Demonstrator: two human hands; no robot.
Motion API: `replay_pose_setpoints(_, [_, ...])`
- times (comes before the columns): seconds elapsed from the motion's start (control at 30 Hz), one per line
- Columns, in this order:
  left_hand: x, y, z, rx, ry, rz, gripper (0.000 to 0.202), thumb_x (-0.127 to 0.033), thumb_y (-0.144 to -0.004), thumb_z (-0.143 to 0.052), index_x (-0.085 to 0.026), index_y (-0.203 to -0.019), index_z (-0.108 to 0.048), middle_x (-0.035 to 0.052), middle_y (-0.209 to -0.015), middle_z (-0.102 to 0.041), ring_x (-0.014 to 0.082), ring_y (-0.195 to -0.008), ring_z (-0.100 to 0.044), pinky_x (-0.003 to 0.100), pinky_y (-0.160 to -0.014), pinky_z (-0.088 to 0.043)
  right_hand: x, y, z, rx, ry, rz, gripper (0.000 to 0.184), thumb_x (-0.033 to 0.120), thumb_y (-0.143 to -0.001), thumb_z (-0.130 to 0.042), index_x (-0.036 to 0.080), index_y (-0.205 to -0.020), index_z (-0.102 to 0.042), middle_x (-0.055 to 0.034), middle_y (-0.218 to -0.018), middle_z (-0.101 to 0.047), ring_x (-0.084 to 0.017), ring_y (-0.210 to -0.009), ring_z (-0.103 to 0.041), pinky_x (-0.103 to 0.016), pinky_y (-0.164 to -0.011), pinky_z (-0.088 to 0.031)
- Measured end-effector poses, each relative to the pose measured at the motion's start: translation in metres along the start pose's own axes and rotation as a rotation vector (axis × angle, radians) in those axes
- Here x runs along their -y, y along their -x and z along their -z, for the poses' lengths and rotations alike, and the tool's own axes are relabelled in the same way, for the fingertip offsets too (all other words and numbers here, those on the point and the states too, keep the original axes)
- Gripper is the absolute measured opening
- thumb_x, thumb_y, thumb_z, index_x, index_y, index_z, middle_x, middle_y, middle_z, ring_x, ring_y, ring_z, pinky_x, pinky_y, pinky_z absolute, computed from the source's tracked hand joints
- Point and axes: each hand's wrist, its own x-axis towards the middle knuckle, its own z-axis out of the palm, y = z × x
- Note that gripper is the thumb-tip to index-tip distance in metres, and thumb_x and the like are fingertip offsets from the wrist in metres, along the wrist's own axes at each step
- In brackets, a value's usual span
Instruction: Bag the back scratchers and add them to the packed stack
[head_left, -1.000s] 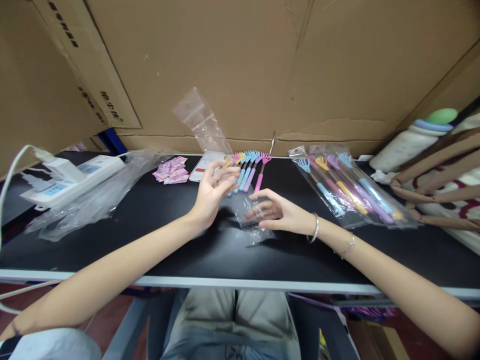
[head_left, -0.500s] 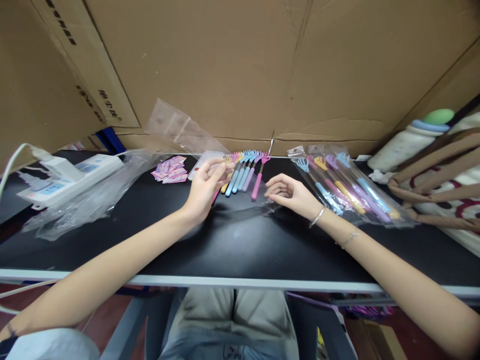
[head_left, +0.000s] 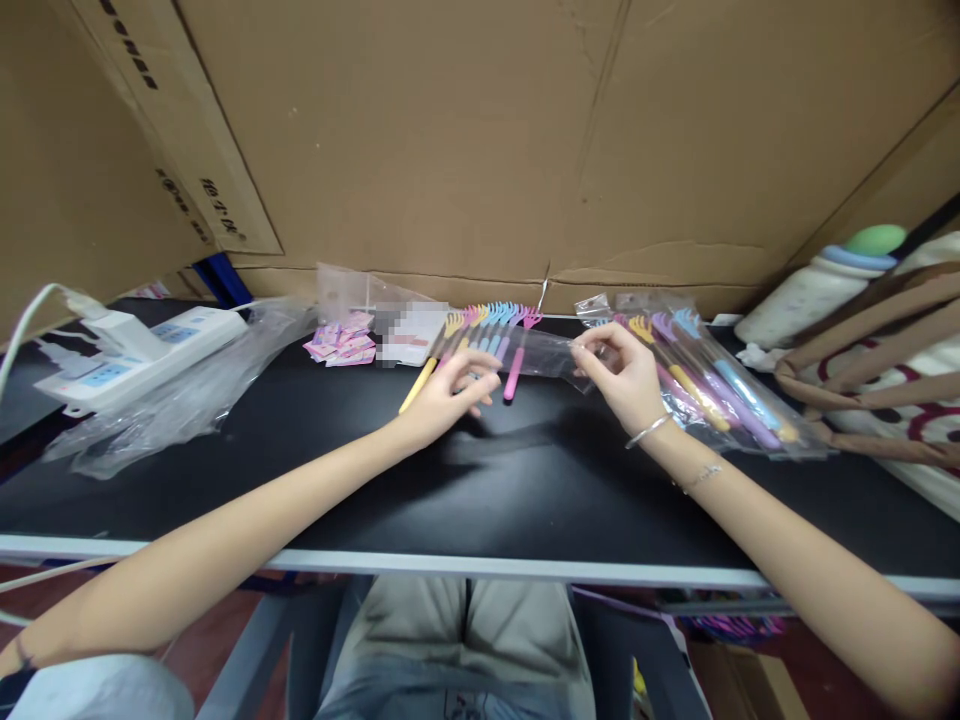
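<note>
On the black counter, her right hand is pinching the clear bag while left-hand fingers are closing on a yellow scratcher; the limp bag mouth risks collapsing and snagging the prongs.

Right hand pinching a clear plastic bag, left hand on pastel plastic back scratchers, black tabletop, brown cardboard wall
</note>
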Motion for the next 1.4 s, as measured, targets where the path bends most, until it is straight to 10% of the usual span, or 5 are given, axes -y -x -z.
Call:
replay_pose_setpoints(0.17, [-0.009, 0.016, -0.009, 0.448, -0.338, -0.146, 0.022, -0.035, -0.088, -0.057, -0.018, -0.102, -0.059, 0.0025, -0.092, -0.065, 0.01, -0.075, -0.058, 0.019, -0.067, -0.045, 0.008, 0.008, -0.002, -0.019, 0.087, 0.137, 0.009, 0.03, -0.083, -0.061, 0.022, -0.081, -0.057, -0.0042, -0.081, -0.056, -0.017, -0.072, -0.054, -0.031, -0.063, -0.049])
replay_pose_setpoints(0.3, [-0.014, 0.027, -0.018, 0.567, -0.489, -0.364, 0.017, -0.029, -0.089, -0.056, -0.019, -0.102, -0.061, 0.0024, -0.091, -0.066, 0.0095, -0.075, -0.059, 0.018, -0.067, -0.045, 0.01, 0.011, -0.003, 0.012, 0.227, 0.314, 0.004, 0.023, -0.085, -0.058, 0.021, -0.081, -0.059, -0.0036, -0.078, -0.056, -0.016, -0.067, -0.053, -0.03, -0.059, -0.046])
replay_pose_setpoints(0.53, [-0.017, 0.025, -0.019, 0.155, -0.89, -0.991, 0.011, -0.024, -0.091, -0.054, -0.024, -0.089, -0.065, -0.0042, -0.087, -0.07, 0.0125, -0.09, -0.058, 0.023, -0.083, -0.045, 0.008, 0.014, -0.014, 0.257, 0.388, 0.668, 0.011, 0.012, -0.086, -0.055, 0.021, -0.084, -0.061, -0.004, -0.082, -0.059, -0.017, -0.078, -0.054, -0.03, -0.067, -0.046])
replay_pose_setpoints(0.73, [-0.013, 0.016, -0.009, -0.103, -0.994, -0.686, 0.03, -0.04, -0.083, -0.064, -0.023, -0.107, -0.059, 0.0011, -0.109, -0.065, 0.0176, -0.104, -0.054, 0.031, -0.091, -0.045, 0.008, 0.019, -0.019, 0.307, 0.481, 0.751, 0.014, 0.011, -0.086, -0.052, 0.021, -0.082, -0.061, -0.0056, -0.088, -0.06, -0.018, -0.083, -0.052, -0.031, -0.071, -0.046])
replay_pose_setpoints(1.4, [0.003, 0.009, -0.006, 0.162, -1.013, -0.346, 0.041, -0.044, -0.088, -0.055, -0.022, -0.123, -0.049, 0.0046, -0.115, -0.062, 0.0214, -0.103, -0.058, 0.034, -0.086, -0.045, 0.005, 0.02, -0.02, 0.346, 0.534, 0.713, 0.005, 0.017, -0.086, -0.057, 0.021, -0.086, -0.06, -0.0058, -0.092, -0.063, -0.02, -0.088, -0.05, -0.034, -0.076, -0.046])
